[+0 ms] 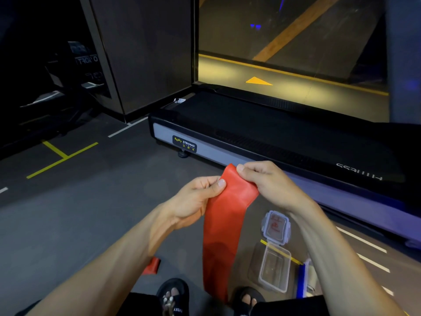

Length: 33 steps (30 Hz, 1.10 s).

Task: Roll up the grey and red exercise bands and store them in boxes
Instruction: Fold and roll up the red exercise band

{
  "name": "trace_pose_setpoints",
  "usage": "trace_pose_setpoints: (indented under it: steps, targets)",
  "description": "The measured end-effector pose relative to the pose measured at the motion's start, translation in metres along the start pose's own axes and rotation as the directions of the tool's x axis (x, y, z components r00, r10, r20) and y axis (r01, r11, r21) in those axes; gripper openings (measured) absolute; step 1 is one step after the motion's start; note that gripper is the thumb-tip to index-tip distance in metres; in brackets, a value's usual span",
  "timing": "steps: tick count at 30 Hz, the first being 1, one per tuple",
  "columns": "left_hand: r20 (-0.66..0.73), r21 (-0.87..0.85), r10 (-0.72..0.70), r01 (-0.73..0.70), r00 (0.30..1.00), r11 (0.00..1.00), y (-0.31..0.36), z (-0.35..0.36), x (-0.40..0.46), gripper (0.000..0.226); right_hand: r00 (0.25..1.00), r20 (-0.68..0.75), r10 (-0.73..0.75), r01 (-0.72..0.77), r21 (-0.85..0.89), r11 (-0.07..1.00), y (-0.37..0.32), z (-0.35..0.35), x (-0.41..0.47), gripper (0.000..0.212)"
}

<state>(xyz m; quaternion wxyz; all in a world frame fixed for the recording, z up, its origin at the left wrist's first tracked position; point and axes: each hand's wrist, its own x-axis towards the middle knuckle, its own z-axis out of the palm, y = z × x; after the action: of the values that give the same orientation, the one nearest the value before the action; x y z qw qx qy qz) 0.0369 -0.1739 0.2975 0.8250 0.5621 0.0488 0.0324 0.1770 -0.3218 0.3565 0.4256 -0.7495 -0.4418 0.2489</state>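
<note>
I pinch the top edge of the red band (pixel 224 215) with my left hand (pixel 198 199) and right hand (pixel 271 183); it hangs toward my feet. Rolling is just starting: next, tight turns downward, then the open box (pixel 274 270).

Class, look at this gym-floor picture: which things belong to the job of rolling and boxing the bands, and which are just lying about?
Part of the job:
- red band, pinched at its top end by the left hand and the right hand
- open clear box on the floor
- its lid beside it

Just there:
- treadmill
- black sandals
- yellow floor lines
</note>
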Motion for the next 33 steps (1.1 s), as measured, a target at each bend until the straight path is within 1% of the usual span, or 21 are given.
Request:
trace_pose_setpoints:
  steps: [4,6,7,8,10,11,13,14,16,19,21,22,24,25,27,29,31,33]
  targets:
    - [-0.046,0.04,0.008,-0.006,0.999,0.999,-0.001,-0.002,0.001,0.053,0.999,0.044,-0.016,0.014,0.044,0.999,0.001,0.003,-0.001,0.076]
    - [-0.08,0.034,0.016,-0.013,0.997,0.999,-0.003,-0.002,0.003,0.057,0.999,0.045,-0.027,0.023,0.074,0.997,0.004,0.005,-0.001,0.076]
    - [-0.099,0.024,0.017,-0.015,0.995,1.0,-0.003,-0.001,0.004,0.056,0.999,0.041,-0.028,0.024,0.093,0.995,0.005,0.007,0.0,0.07]
    - [-0.12,0.014,0.019,-0.017,0.993,1.0,-0.003,-0.002,0.005,0.053,0.999,0.033,-0.027,0.023,0.121,0.992,0.005,0.008,0.0,0.06]
    - [-0.141,-0.003,0.027,-0.027,0.99,1.0,-0.004,-0.002,0.006,0.048,1.0,-0.001,-0.01,0.01,0.21,0.978,0.006,0.01,0.0,0.031]
    - [-0.132,-0.014,0.03,-0.033,0.991,0.999,-0.004,-0.002,0.006,0.051,1.0,-0.016,0.009,-0.004,0.257,0.966,0.007,0.011,0.001,0.023]
    - [-0.091,-0.026,0.047,-0.05,0.995,0.998,-0.003,-0.003,0.005,0.05,0.998,-0.032,0.046,-0.033,0.329,0.944,0.006,0.012,0.001,0.021]
    - [-0.079,-0.028,0.058,-0.06,0.995,0.998,-0.002,-0.003,0.004,0.048,0.998,-0.036,0.057,-0.041,0.337,0.941,0.007,0.013,0.002,0.021]
    - [-0.071,-0.024,0.076,-0.078,0.995,0.997,-0.003,-0.003,0.004,0.047,0.997,-0.026,0.066,-0.055,0.306,0.951,0.01,0.014,0.004,0.02]
    - [-0.073,-0.001,0.1,-0.1,0.992,0.995,-0.005,-0.001,0.003,0.043,0.997,-0.003,0.075,-0.073,0.206,0.976,0.012,0.016,0.005,0.022]
    - [-0.101,0.015,0.103,-0.102,0.99,0.995,-0.007,-0.001,0.002,0.038,0.997,0.001,0.081,-0.08,0.148,0.986,0.012,0.017,0.004,0.023]
    - [-0.12,0.024,0.105,-0.102,0.987,0.994,-0.007,-0.001,0.002,0.036,0.997,0.01,0.082,-0.082,0.147,0.986,0.01,0.017,0.003,0.024]
    - [-0.161,0.04,0.114,-0.109,0.98,0.993,-0.008,-0.002,0.003,0.032,0.995,0.057,0.085,-0.092,0.135,0.987,0.006,0.019,0.001,0.026]
    - [-0.178,0.046,0.118,-0.111,0.977,0.993,-0.008,-0.002,0.003,0.031,0.994,0.063,0.084,-0.09,0.096,0.991,0.005,0.02,0.0,0.028]
    - [-0.194,0.051,0.121,-0.113,0.973,0.992,-0.009,0.0,0.004,0.029,0.995,0.012,0.096,-0.096,0.018,0.995,0.006,0.021,0.002,0.026]
    - [-0.195,0.044,0.122,-0.116,0.973,0.992,-0.01,0.001,0.005,0.028,0.991,-0.025,0.134,-0.133,0.064,0.989,0.005,0.02,0.003,0.023]
    - [-0.196,0.029,0.122,-0.119,0.973,0.993,-0.011,0.002,0.006,0.028,0.988,-0.014,0.155,-0.152,0.123,0.981,0.004,0.02,0.003,0.022]
    - [-0.183,-0.009,0.116,-0.12,0.976,0.993,-0.011,0.001,0.007,0.03,0.988,-0.027,0.154,-0.149,0.142,0.979,0.003,0.021,0.003,0.021]
